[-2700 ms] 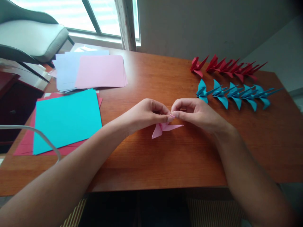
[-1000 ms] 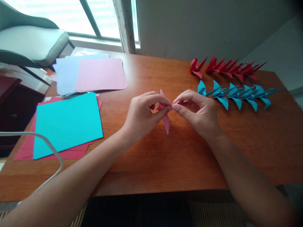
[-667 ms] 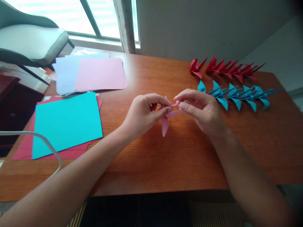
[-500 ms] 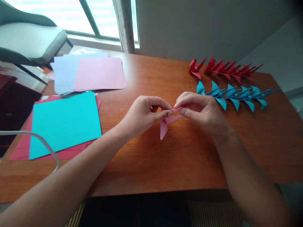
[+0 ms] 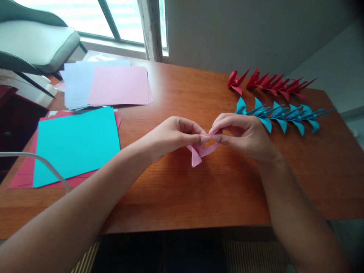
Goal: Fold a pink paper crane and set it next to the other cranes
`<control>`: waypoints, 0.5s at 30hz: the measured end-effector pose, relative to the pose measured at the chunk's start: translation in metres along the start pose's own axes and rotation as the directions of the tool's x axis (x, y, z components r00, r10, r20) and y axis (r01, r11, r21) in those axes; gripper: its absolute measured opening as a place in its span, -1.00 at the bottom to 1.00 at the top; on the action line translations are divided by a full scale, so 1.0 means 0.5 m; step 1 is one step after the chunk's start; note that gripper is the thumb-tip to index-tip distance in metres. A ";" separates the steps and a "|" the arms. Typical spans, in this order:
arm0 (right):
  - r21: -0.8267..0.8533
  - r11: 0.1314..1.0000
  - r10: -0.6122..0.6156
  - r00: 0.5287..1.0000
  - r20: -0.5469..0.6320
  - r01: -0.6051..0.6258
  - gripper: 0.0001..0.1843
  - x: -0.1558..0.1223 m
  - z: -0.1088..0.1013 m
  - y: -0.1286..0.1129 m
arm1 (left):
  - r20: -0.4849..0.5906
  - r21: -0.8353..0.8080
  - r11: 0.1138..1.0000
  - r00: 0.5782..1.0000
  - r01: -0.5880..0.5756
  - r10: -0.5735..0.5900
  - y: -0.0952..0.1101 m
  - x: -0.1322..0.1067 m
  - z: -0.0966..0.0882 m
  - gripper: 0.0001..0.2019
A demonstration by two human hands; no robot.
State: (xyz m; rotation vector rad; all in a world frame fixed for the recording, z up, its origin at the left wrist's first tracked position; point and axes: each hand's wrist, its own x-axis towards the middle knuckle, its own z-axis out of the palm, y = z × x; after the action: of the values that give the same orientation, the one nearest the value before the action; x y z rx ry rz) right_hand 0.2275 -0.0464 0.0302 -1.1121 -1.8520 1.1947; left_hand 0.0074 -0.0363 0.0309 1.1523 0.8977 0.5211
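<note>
Above the middle of the wooden table (image 5: 170, 204), a pink origami crane (image 5: 196, 156) is held between both hands. My left hand (image 5: 176, 134) pinches its upper part between thumb and fingers, hiding some of the paper. Thumb and forefinger of my right hand (image 5: 241, 132) are closed on a narrow pink strip of the same crane. One pointed flap hangs below my left fingertips, and another long point reaches right under my right thumb. Just beyond my right hand stands a row of blue origami cranes (image 5: 280, 113).
Behind the blue row are several red cranes (image 5: 273, 84). At left lie a turquoise paper stack (image 5: 76, 146) over red sheets (image 5: 21, 176), with pink paper (image 5: 122, 85) and pale sheets (image 5: 78, 85) farther back. A white cable (image 5: 42, 159) runs near my left forearm.
The pink crane has tilted in my fingers, its hanging flap turning and showing more broadly. Both hands have shifted slightly and keep their pinch.
</note>
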 end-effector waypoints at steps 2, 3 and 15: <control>-0.006 1.000 0.009 1.000 -0.016 -0.010 -0.72 0.000 0.001 0.000 | 0.004 -0.013 1.000 1.000 0.005 -0.005 0.000 0.000 0.000 -0.85; -0.006 1.000 0.011 1.000 -0.018 -0.011 -0.72 -0.001 0.001 0.000 | 0.006 -0.019 1.000 1.000 0.005 -0.005 -0.001 0.000 -0.001 -0.85; 0.038 0.999 -0.006 1.000 0.019 0.006 -0.79 -0.001 0.003 -0.001 | -0.011 0.002 1.000 1.000 0.001 -0.001 -0.004 0.002 -0.001 -0.83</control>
State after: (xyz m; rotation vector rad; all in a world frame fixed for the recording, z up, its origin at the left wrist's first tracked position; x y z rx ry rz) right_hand 0.2264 -0.0474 0.0303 -1.0768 -1.8379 1.2365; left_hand 0.0074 -0.0360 0.0286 1.1523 0.9081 0.5261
